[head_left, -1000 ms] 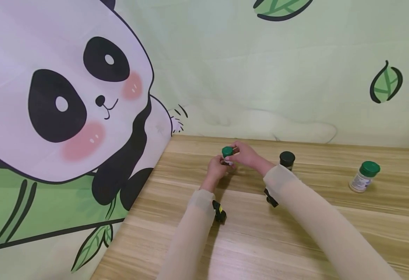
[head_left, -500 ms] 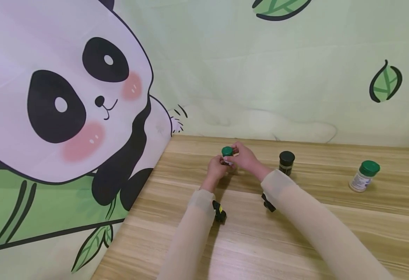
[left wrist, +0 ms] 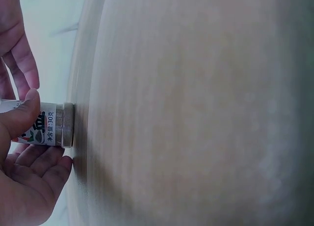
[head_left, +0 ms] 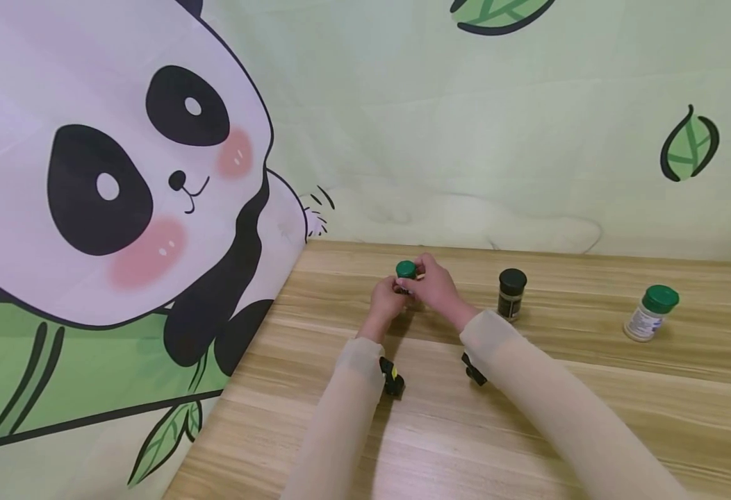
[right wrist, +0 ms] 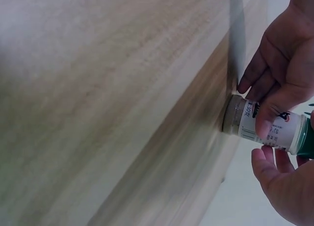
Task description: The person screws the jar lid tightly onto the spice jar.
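A small spice jar (head_left: 406,273) with a green cap (right wrist: 306,140) and a white printed label stands upright on the table near its back edge. My left hand (head_left: 388,301) grips the jar's lower body, its thumb (left wrist: 30,106) across the label and the other fingers curled behind. From the right, my right hand (head_left: 436,285) holds the jar's upper part at the cap, thumb in front and fingers around the far side. In the right wrist view the cap is partly cut off by the frame's edge, and the fingers' contact there is only partly seen.
To the right of my right hand stands a black-capped spice jar (head_left: 511,295). Farther right is another green-capped jar (head_left: 651,314), with a white label. Behind the wood-grain table (head_left: 440,417) hangs a pale green backdrop (head_left: 465,139) with a panda (head_left: 181,208) on it.
My right wrist and forearm have shifted a little left and toward me, uncovering more of the black-capped jar. The left hand and the jar it grips have stayed in place.
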{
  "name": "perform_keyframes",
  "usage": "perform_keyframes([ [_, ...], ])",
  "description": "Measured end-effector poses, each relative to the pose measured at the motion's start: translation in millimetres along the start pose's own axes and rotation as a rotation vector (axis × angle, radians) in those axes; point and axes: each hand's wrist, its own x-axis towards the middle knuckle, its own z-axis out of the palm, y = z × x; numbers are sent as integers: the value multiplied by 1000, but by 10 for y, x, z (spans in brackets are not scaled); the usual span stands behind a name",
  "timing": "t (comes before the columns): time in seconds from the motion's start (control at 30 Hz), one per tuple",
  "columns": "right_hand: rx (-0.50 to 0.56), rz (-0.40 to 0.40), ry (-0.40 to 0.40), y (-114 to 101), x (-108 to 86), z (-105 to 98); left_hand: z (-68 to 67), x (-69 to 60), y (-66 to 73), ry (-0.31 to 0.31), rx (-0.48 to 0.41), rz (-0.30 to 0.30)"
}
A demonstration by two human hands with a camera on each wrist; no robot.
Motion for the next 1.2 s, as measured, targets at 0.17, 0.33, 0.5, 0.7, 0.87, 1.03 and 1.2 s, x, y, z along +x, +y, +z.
perform_keyframes([
  [0.17,14,6,15,23,-19,32,13,29,-18,-11,-21,-34],
  [0.33,28,28,-5,43,-11,25,200,446,-564,59,29,111],
  [0.5,38,50,-148,19,59,-84,277,682,-803,29,-10,102],
  [0.7,49,62,-357,-34,158,-278,51,-7,-28,8,-54,-42],
  [0.87,18,46,-426,-29,199,-338,25,-70,10,-2,-34,-27],
  [1.03,-42,24,-454,-55,250,-368,5,-75,15,-27,-35,-31],
  [1.2,-42,40,-456,-113,270,-380,-13,-71,35,-34,-51,-33],
])
